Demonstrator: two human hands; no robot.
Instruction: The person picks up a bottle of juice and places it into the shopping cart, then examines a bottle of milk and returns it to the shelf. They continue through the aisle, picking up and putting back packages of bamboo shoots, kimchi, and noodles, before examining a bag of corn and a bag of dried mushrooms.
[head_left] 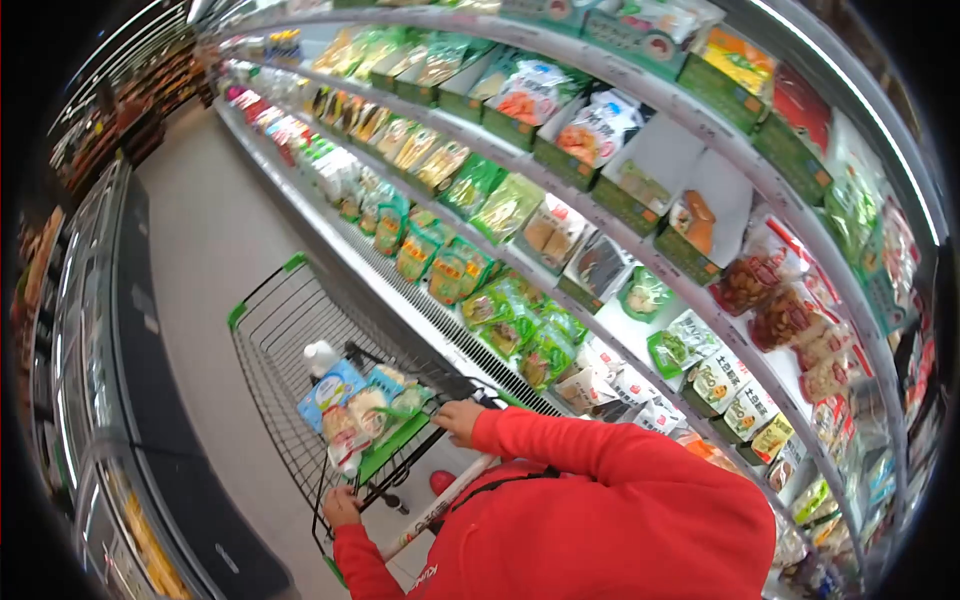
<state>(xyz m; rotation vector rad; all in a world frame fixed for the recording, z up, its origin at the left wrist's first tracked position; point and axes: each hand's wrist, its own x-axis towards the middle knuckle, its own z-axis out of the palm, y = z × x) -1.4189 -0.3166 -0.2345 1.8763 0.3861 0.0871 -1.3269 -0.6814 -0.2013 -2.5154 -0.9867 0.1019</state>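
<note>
A black wire shopping cart [275, 370] with green corners stands in front of me. My right hand [459, 421], in a red sleeve, rests at the cart's near right edge, its fingers bent over the rim. At the near left edge, my left hand [342, 506] lies against the cart frame with its fingers curled. Inside the cart are a white bottle [321, 357], a blue package [333, 393] and several clear food bags [368, 410], beside a green panel [395, 447]. What lies under my fingers is small and partly hidden.
Refrigerated shelves [480, 345] with bagged vegetables and packaged foods run along the right. A dark display case [130, 370] lines the left side. Between them the grey aisle floor [210, 200] leads away toward more shelving at the upper left.
</note>
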